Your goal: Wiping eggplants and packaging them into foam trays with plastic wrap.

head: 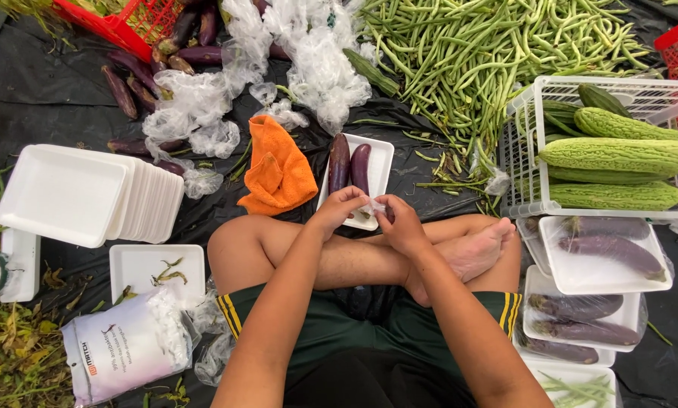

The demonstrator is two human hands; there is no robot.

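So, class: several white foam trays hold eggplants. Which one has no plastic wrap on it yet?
The tray just beyond the person's hands, holding two bare eggplants. The trays at the right are already covered in clear film.

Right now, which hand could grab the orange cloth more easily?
Probably the left hand. The crumpled orange cloth lies on that side, just beyond the left knee, beside the white foam tray holding two purple eggplants. The right hand would have to cross over. Both hands pinch thin clear plastic.

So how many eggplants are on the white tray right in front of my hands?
2. Both eggplants lie side by side on the tray: a darker one on the left, a purple one on the right. Nothing seems hidden.
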